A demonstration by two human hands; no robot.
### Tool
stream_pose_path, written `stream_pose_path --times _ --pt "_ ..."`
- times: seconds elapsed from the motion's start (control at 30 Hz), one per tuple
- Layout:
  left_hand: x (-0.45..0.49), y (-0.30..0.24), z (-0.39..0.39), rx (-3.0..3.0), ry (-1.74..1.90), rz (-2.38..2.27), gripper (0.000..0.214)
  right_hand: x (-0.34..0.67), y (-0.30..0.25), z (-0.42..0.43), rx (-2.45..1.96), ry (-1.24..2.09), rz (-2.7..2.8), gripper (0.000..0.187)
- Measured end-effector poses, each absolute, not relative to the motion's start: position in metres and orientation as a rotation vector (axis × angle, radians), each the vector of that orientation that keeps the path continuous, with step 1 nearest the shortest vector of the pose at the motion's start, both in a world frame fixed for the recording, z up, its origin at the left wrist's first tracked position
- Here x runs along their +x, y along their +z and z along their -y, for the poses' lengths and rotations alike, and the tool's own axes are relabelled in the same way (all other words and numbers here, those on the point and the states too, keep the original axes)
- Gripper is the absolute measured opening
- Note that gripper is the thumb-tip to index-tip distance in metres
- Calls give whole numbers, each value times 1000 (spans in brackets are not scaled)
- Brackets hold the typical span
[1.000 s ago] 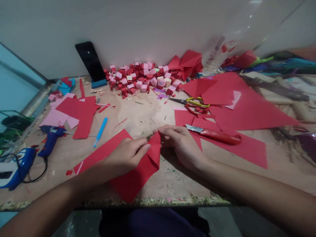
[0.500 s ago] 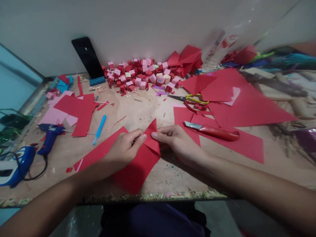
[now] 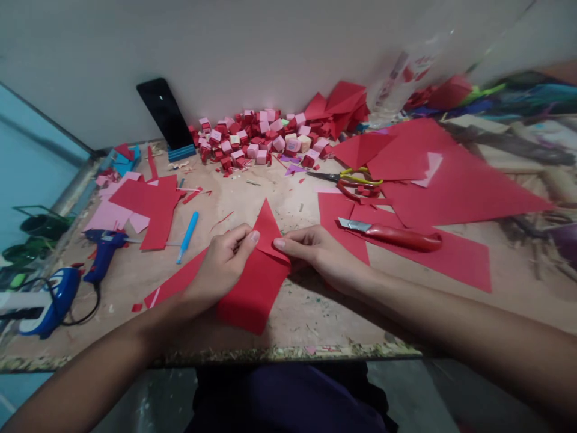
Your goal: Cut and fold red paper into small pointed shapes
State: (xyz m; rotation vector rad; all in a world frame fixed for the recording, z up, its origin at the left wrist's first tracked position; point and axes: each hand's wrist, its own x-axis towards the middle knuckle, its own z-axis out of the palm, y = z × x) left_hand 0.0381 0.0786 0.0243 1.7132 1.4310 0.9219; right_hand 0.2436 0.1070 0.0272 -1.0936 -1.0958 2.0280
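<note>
Both hands pinch a piece of red paper (image 3: 256, 288) above the front of the table. Its upper part is folded into a triangle whose tip points away from me. My left hand (image 3: 229, 255) is closed on the fold's left side, thumb on top. On the right side, my right hand (image 3: 313, 249) grips the paper between thumb and fingers. Under my left wrist, another red paper piece (image 3: 180, 276) lies on the table. To the right of my right hand rests a red-handled utility knife (image 3: 392, 233) on a flat red sheet (image 3: 460, 258).
Small pink and red paper boxes (image 3: 261, 141) are heaped at the back wall. Yellow-and-red-handled scissors (image 3: 347, 179) lie before them. A phone (image 3: 164, 111) leans in a blue stand. At left are a blue glue gun (image 3: 106, 249) and a blue pen-like tool (image 3: 187, 237). Large red sheets (image 3: 455, 192) spread at right.
The folded tip of the red paper has swung left and now points straight away from me. Both hands stay pinched on it. The view has shifted slightly.
</note>
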Motion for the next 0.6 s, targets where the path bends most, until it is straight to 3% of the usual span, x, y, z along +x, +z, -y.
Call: stream_pose_path --times 0.2,0.33,0.6 --pt "35 22 -83 1683 951 -1457 38 244 27 -109 -1137 1991 1174 39" --pt "36 19 -84 1612 996 -1436 39 245 25 -109 -1159 1949 1229 31" --pt "36 17 -87 1425 1025 -1379 40 246 20 -115 -1175 1856 1311 32"
